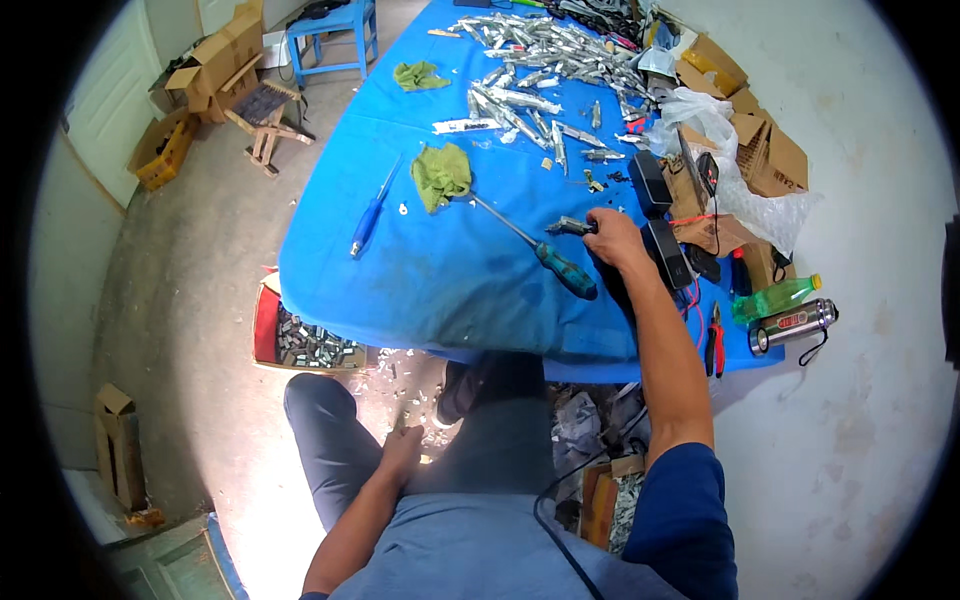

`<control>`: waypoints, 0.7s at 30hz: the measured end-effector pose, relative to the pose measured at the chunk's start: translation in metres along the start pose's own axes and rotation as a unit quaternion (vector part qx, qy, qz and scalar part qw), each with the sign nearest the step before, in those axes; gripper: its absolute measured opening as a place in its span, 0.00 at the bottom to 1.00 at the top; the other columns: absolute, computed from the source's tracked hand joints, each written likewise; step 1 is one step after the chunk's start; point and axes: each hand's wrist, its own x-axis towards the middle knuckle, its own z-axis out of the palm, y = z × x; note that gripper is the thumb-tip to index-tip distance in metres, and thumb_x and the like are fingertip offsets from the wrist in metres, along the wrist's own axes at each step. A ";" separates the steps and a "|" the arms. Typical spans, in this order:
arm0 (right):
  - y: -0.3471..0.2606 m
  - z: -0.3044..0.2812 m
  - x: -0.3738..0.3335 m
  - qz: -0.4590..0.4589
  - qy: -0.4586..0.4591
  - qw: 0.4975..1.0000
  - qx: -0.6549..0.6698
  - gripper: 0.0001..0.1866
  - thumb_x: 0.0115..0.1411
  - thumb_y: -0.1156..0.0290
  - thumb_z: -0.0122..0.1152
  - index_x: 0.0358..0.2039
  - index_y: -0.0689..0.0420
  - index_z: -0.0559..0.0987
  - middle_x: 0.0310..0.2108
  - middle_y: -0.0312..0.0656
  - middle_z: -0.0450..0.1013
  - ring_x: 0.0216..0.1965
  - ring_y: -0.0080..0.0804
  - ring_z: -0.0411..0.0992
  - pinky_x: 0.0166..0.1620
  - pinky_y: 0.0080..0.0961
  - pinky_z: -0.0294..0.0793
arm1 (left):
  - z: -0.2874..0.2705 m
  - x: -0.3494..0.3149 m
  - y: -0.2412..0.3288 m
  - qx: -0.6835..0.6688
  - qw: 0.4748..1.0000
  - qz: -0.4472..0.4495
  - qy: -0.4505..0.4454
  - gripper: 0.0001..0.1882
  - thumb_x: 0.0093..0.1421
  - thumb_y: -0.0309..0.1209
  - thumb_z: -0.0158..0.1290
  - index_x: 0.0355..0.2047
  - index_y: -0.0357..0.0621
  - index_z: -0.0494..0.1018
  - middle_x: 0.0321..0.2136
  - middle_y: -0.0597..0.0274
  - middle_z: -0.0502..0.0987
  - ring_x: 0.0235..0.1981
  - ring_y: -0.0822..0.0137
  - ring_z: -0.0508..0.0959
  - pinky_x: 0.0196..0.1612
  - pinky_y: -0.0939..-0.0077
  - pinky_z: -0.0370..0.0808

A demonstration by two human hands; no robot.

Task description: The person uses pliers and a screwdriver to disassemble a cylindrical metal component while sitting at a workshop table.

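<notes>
On the blue cloth, near the right edge of the table, my right hand (612, 238) is closed on a small dark metallic part (570, 226) that sticks out to the left of its fingers. Just below lies a screwdriver with a teal-and-black handle (566, 270), its shaft reaching a crumpled green cloth (440, 176). A blue-handled screwdriver (367, 228) rests farther left. My left hand (402, 452) hangs low between my legs, fingers curled; what they hold, if anything, is hidden. Many silver metal pieces (560, 60) are heaped at the far end.
Black box-shaped devices (662, 250), red-handled pliers (715, 342), a green bottle (778, 298) and a steel flask (795, 325) line the right side. Cardboard and bubble wrap (765, 205) crowd the wall. A box of small metal parts (310, 345) stands on the floor at left.
</notes>
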 end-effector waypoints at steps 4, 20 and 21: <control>0.000 0.005 -0.006 -0.044 0.051 0.997 0.020 0.12 0.52 0.68 0.63 0.36 0.58 0.79 0.36 0.49 0.77 0.40 0.50 0.75 0.42 0.42 0.73 | -0.002 -0.001 0.001 0.011 1.000 0.001 -0.022 0.12 0.58 0.37 0.53 0.26 0.41 0.71 0.18 0.68 0.68 0.15 0.76 0.64 0.17 0.75 0.61; -0.084 -0.001 -0.104 -0.226 -0.027 0.934 0.275 0.10 0.53 0.72 0.63 0.36 0.60 0.79 0.35 0.47 0.76 0.38 0.47 0.74 0.42 0.36 0.72 | 0.010 -0.021 0.019 -0.020 0.994 0.027 -0.099 0.15 0.62 0.43 0.50 0.23 0.49 0.67 0.12 0.70 0.61 0.11 0.74 0.59 0.14 0.75 0.53; -0.085 0.004 -0.103 -0.243 -0.020 0.931 0.274 0.10 0.52 0.73 0.64 0.35 0.61 0.79 0.35 0.46 0.76 0.38 0.44 0.74 0.42 0.34 0.72 | 0.011 -0.024 0.024 -0.008 0.994 0.042 -0.105 0.16 0.62 0.44 0.50 0.23 0.49 0.67 0.12 0.70 0.61 0.11 0.74 0.59 0.14 0.75 0.53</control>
